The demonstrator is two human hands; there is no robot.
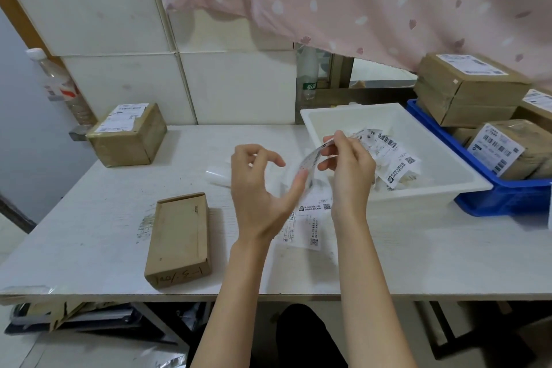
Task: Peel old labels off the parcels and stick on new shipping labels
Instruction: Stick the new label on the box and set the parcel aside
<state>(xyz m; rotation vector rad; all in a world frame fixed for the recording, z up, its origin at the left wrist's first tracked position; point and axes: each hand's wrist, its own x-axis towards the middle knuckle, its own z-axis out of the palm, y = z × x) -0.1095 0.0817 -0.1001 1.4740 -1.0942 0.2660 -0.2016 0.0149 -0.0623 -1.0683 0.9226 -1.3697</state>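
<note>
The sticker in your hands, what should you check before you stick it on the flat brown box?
1. Curled white label held: ok, right hand pinches its top, left hand touches its lower edge.
2. Backing off: cannot tell.
3. Flat brown cardboard box top bare: ok.
4. Box within reach: ok, left of the hands.
5. White plastic tray holds waste labels: ok.
</note>
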